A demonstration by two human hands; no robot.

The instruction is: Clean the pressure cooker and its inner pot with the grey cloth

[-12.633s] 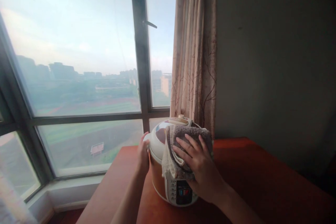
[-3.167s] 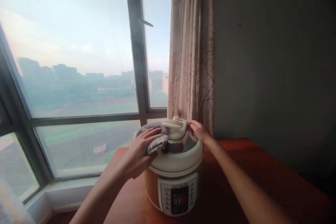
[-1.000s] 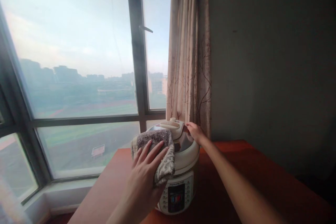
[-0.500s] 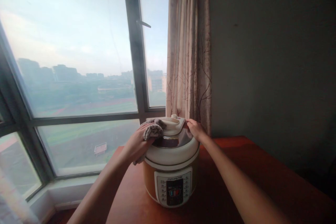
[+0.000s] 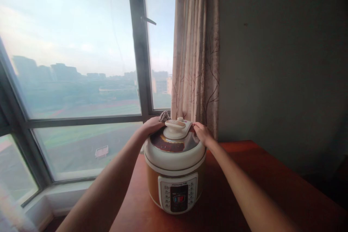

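Note:
An orange and cream electric pressure cooker [image 5: 175,174] stands on a reddish wooden table [image 5: 244,188], its control panel facing me. My left hand [image 5: 151,126] reaches over the far left of the lid and presses a grey cloth [image 5: 164,116] there; only a tuft of the cloth shows behind the lid handle [image 5: 177,127]. My right hand [image 5: 201,134] rests on the right side of the lid beside the handle, fingers curled against it.
A large window [image 5: 76,61] fills the left, with a white sill [image 5: 70,188] below. A patterned beige curtain [image 5: 195,50] hangs right behind the cooker. A dark wall [image 5: 282,61] stands to the right.
My left hand has carried the cloth from the front left of the lid up and round to its far side. The right hand has stayed on the lid.

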